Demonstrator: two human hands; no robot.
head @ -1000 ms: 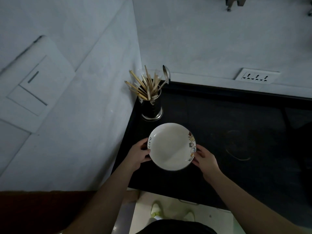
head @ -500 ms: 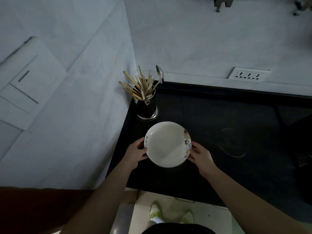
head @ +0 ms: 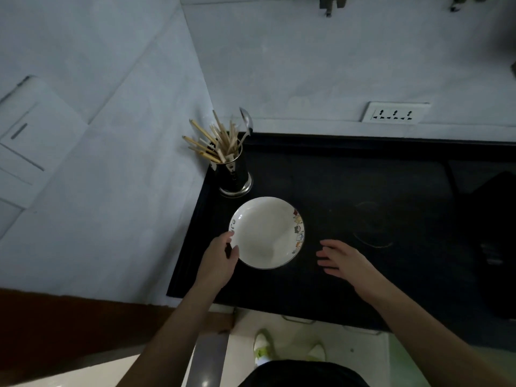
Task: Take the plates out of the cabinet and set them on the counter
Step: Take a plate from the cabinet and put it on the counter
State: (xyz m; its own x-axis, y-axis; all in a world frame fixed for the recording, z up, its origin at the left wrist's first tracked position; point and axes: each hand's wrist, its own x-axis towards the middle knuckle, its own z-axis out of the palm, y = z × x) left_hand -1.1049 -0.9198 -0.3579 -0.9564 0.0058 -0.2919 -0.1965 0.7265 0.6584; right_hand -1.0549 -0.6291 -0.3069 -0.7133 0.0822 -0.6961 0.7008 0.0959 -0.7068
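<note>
A: We see the white plate (head: 266, 233) lying on the black desk (head: 363, 177), toward its left end, with a band of small coloured pictures along the right of its rim and dark lettering on the left of it.

B: And our hands? The left hand (head: 219, 259) is at the plate's near-left edge. Its thumb lies over the rim and the fingers curl down beside it, so we take it as pinching the rim lightly, though the dim light makes the contact under the rim hard to read.

A: Agreed. The right hand (head: 342, 258) is apart from the plate, to the right of it, above the dark surface. Its fingers are spread and nearly straight, holding nothing. We cannot tell whether it touches the desk.

B: What stands beside the plate?

A: Just beyond it, in the far-left corner of the desk, a shiny metal holder (head: 234, 177) stands upright, packed with wooden chopsticks (head: 212, 141) that fan out to the left, and one metal spoon (head: 247, 122) leans out at the far side. Holder and plate are near each other, not touching.

B: On the far wall to the right we see a white socket strip (head: 395, 112). A faint ring mark (head: 372, 236) shows on the desk right of our right hand.

A: On the left wall, a pale flat panel (head: 26, 141).
</note>
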